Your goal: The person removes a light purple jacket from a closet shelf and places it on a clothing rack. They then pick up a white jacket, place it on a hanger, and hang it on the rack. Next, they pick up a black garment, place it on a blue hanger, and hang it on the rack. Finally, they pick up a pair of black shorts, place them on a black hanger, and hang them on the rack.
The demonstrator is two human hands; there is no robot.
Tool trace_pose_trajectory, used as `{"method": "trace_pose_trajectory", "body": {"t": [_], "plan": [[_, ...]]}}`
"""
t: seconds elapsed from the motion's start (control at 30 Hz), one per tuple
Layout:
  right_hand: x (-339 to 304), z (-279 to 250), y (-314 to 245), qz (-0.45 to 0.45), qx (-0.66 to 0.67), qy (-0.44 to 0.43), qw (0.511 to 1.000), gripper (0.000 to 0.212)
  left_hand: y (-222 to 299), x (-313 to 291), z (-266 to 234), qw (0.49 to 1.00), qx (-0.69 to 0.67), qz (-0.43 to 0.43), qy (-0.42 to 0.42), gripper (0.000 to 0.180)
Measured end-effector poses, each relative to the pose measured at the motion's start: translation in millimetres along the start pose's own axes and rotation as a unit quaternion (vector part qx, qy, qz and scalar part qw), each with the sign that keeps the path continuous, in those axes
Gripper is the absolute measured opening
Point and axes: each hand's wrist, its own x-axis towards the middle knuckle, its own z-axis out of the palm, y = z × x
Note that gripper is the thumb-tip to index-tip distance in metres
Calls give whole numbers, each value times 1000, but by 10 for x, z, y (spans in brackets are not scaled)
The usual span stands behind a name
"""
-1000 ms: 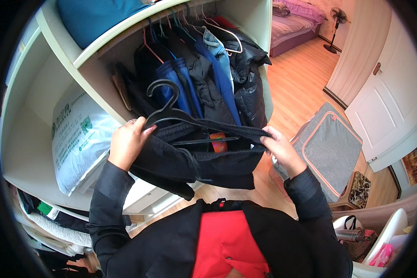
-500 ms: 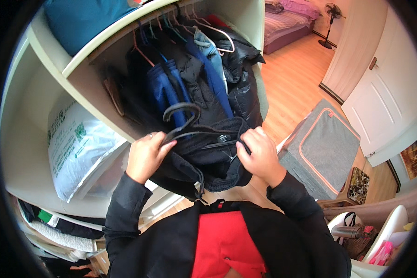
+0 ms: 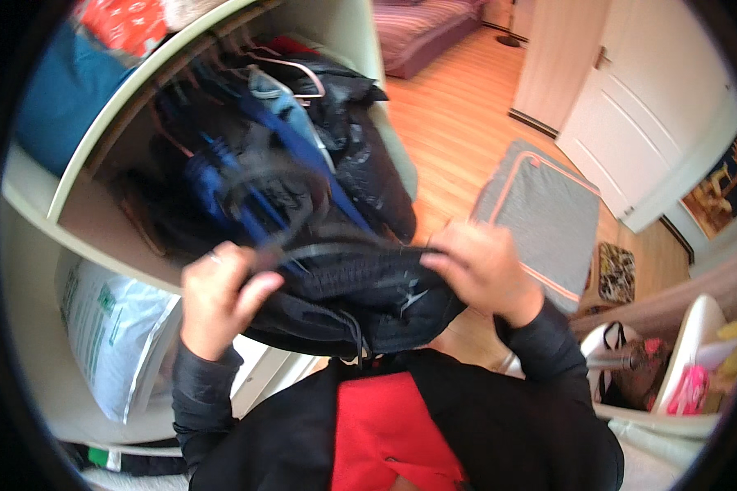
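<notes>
I hold a pair of black trousers (image 3: 364,307) by the waistband in front of my chest, with the drawstring hanging at the near side. My left hand (image 3: 221,299) grips the left end, its thumb lying along the top. At the right end, my right hand (image 3: 487,270) is closed over the band, slightly blurred. A black hanger (image 3: 315,209) lies along the waistband between my hands. Its hook, smeared by motion, rises toward the wardrobe, and its ends are hidden at my fingers.
Beyond my hands, dark and blue clothes (image 3: 287,139) hang in an open wardrobe (image 3: 78,192). A white plastic bag (image 3: 110,344) sits in the left compartment. To the right are a grey fabric storage box (image 3: 540,221), a white door (image 3: 647,106) and a bin of small items (image 3: 630,409).
My hands have moved farther apart, and the waistband is stretched straighter between them. My view has turned to the right, so the wardrobe and grey box sit farther left in the picture.
</notes>
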Motion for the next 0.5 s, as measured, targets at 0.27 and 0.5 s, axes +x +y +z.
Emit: {"method": "trace_pose_trajectory", "body": {"t": [0.27, 0.5], "plan": [[551, -1923, -212, 5, -253, 149, 956, 22, 68, 1388, 66, 919, -164, 195, 300, 43], [479, -3335, 371, -66, -611, 121, 779, 30, 610, 2495, 1005, 889, -219, 235, 326, 57]]}}
